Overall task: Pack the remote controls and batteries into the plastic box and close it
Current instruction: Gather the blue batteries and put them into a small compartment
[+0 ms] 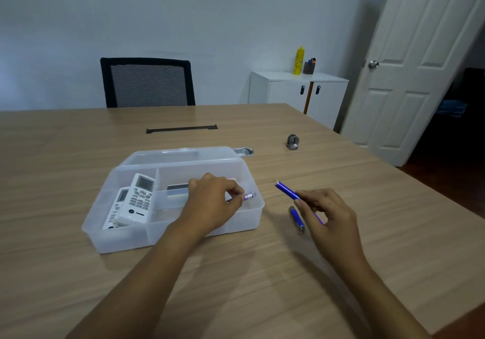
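My left hand (210, 202) pinches one battery (249, 196) over the open plastic box (126, 241) holding two white remotes (136, 199), one marked TRANE, while my right hand (328, 215) grips blue batteries (287, 189), another battery (296, 219) lying beside it on the table (236, 286).

Counts, head view. Hands: two, left hand (210, 202) and right hand (328, 215). Plastic box (126, 241): one, with one lid (181, 154). White remote controls: two, upper remote (137, 199) overlapping lower remote (116, 207). Dark flat item (178, 187) in middle compartment: one, kind unclear. Blue batteries: at least three, first battery (248, 196), second battery (286, 189), third battery (296, 219); second may be pair. Table (236, 273): one. Chair (147, 82): one. Cabinet (296, 91): one. Yellow bottle (299, 60): one. Pen cup (309, 66): one. Door (420, 63): one. Small grey metal object (293, 142): one.
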